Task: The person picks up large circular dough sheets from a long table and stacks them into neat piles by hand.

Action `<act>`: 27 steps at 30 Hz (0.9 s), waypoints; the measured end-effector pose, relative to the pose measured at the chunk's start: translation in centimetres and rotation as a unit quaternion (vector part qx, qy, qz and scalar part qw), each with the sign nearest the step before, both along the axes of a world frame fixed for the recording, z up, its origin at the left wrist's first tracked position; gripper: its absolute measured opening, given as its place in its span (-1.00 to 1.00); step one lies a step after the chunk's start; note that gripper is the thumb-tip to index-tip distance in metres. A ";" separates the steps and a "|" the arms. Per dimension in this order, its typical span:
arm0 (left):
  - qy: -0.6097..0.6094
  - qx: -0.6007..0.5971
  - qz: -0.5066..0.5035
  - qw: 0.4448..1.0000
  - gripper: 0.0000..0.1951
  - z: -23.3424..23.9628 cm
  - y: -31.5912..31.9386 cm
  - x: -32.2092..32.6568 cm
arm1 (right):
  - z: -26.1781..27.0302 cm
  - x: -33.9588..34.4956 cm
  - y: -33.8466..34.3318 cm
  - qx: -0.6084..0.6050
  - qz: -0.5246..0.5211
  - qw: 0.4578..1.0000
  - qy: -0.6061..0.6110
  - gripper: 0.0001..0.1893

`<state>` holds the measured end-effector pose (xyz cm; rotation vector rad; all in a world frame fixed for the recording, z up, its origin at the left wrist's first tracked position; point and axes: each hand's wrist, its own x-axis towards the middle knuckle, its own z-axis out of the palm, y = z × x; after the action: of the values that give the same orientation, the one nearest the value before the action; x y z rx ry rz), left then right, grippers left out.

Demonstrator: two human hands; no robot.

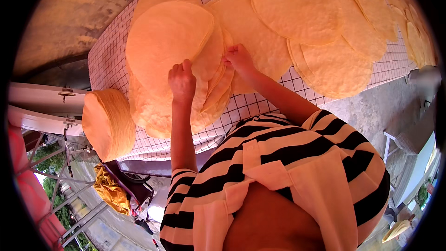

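Large thin round flatbread sheets lie in overlapping piles on a table with a checked cloth. My left hand, its fingers closed, pinches the lower right edge of the top round sheet on the left pile. To its right, my right hand has its fingertips at the edges of several layered sheets between the two piles, pinching an edge there. Right of that hand lies another wide sheet, partly beneath overlapping rounds.
A neat thick stack of rounds stands at the table's left corner. More sheets spread along the far right of the cloth. Below the left corner are a crumpled yellow bag and a metal frame.
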<state>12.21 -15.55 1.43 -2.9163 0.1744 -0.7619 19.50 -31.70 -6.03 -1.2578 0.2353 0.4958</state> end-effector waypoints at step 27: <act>0.064 -0.127 0.059 0.988 -0.63 -5.5 -1.2 -2.3 | 0.0 -0.2 4.2 0.069 0.167 0.981 -0.070 -0.83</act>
<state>9.94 -16.77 -4.04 -3.1818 -0.0908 -0.6200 19.25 -27.48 -5.98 -1.1953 -0.1307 0.6953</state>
